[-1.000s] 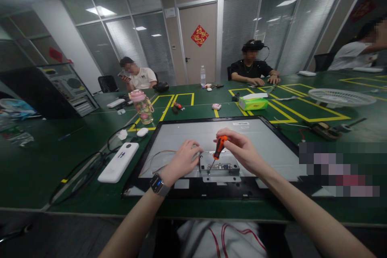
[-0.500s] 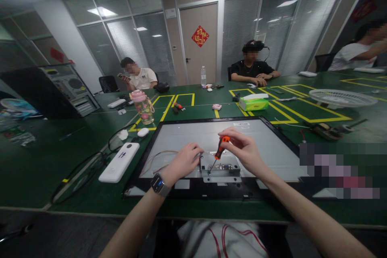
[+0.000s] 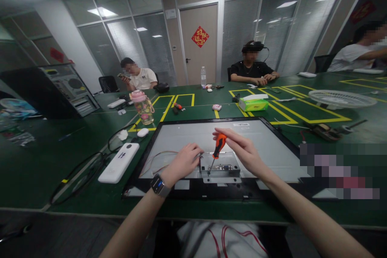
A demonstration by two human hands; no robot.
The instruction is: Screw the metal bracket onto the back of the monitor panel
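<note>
A flat display panel [image 3: 181, 133] with a black frame lies face down before me, its grey back upward. Near its front edge sits a small metal box [image 3: 231, 161] with a row of ports. An orange-and-black screwdriver [image 3: 219, 145] leans slightly, its tip at the left part of the box's port side. Fingers of my right hand [image 3: 243, 151] reach over the top of its handle and hold it. My left hand [image 3: 186, 161] rests palm down on the panel, fingers stretched out, fingertips at the box's left edge. Thin cables [image 3: 154, 157] run beside that hand.
Left of the panel lie a white power bank [image 3: 119, 163], a white case [image 3: 143, 132] and a black cable [image 3: 78, 181]. Farther back stand a pink-lidded bottle [image 3: 142, 109], a green tissue pack [image 3: 254, 104] and a water bottle [image 3: 203, 76]. People sit across the table.
My right hand's fingers have straightened and shifted slightly left over the screwdriver's handle, which shows more and stands a little more upright. My left hand has stayed put.
</note>
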